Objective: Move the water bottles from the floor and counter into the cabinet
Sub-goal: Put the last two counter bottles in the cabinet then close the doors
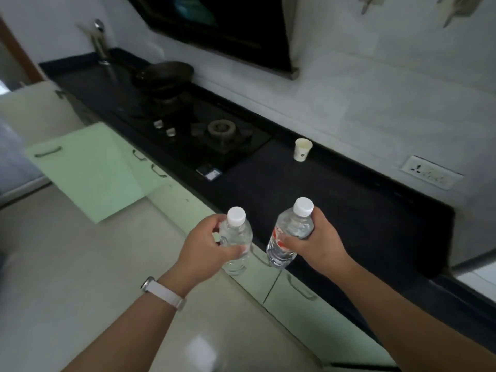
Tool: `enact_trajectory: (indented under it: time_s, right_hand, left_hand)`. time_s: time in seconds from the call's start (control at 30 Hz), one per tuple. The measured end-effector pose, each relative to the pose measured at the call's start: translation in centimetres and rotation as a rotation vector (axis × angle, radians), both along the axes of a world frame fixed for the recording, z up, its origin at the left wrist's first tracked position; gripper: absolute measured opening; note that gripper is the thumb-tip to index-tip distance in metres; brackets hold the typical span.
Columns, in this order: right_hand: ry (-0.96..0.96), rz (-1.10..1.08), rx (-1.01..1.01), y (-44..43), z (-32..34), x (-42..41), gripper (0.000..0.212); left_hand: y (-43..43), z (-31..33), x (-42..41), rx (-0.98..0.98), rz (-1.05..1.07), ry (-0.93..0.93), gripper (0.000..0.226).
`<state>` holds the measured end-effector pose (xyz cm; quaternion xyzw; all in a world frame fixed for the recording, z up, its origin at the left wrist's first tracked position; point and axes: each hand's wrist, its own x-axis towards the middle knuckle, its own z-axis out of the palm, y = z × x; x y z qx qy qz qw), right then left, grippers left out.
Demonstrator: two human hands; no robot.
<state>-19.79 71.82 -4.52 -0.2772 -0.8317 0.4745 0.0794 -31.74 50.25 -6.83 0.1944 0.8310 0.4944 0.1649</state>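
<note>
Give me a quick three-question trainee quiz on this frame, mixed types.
1. True or false: the left hand is empty.
2. What stands on the counter right of the stove? A) cup B) kettle C) plate
3. Fill in: the red-label bottle is in the ___ hand.
Key: 1 false, it holds a clear bottle; 2 A; 3 right hand.

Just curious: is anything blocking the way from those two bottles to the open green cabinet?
Nothing visible does. The left hand grips one bottle, the right hand the red-labelled bottle; the open door hides the cabinet's inside.
</note>
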Motion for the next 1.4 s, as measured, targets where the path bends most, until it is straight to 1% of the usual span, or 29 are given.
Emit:
enact_trajectory:
  time_s: [0.17,0.27,0.33,0.37,0.47,0.53,0.67,0.8,0.93,1.0,1.13,1.27,1.4]
  right_hand:
    - [0.035,0.159,0.012,-6.9,0.7,-7.0,0.060]
    - [0.052,0.263,-0.003,-10.6,1.0,-10.7,0.057]
    - [0.043,0.339,-0.020,-12.8,1.0,-13.0,0.059]
    - [0.038,0.373,-0.027,-13.8,1.0,-14.2,0.060]
    - [0.037,0.457,-0.040,-16.4,0.6,-17.4,0.061]
    - [0.034,0.507,-0.049,-18.2,0.2,-19.6,0.059]
    - [0.037,0.642,-0.048,-21.6,-0.6,-25.3,0.056]
    - [0.039,0.772,-0.073,-24.4,-1.0,-32.1,0.055]
    - [0.041,0.873,-0.091,-27.0,-0.9,-38.5,0.057]
    - [0.031,0.911,-0.105,-28.0,-0.6,-41.7,0.059]
    - [0.045,0.983,-0.111,-29.6,-0.6,-48.2,0.063]
    - [0.066,0.989,-0.129,-31.2,-0.5,-52.7,0.059]
    - [0.052,1.020,-0.114,-33.1,-0.1,-56.2,0.056]
  left_hand:
    - [-8.4,0.3,-3.7,0.031,0.148,0.001,0.065]
    - [-12.6,0.3,-5.4,0.059,0.241,0.002,0.076]
    - [-14.9,0.2,-6.3,0.097,0.322,-0.003,0.085]
    - [-16.0,0.2,-6.7,0.122,0.361,-0.007,0.085]
    - [-18.5,0.5,-7.6,0.170,0.455,-0.015,0.072]
    - [-19.9,0.6,-8.4,0.188,0.516,-0.013,0.068]
    - [-23.0,-0.1,-11.1,0.187,0.666,-0.012,0.069]
    - [-25.8,-0.4,-15.2,0.189,0.792,-0.003,0.065]
    - [-27.4,0.3,-19.7,0.207,0.887,-0.021,0.070]
    - [-27.9,1.2,-22.0,0.214,0.921,-0.021,0.069]
    - [-28.9,2.1,-26.9,0.241,0.974,0.003,0.058]
    - [-29.9,2.6,-30.7,0.282,1.036,0.042,0.057]
    - [-32.1,2.8,-33.7,0.284,1.096,0.060,0.054]
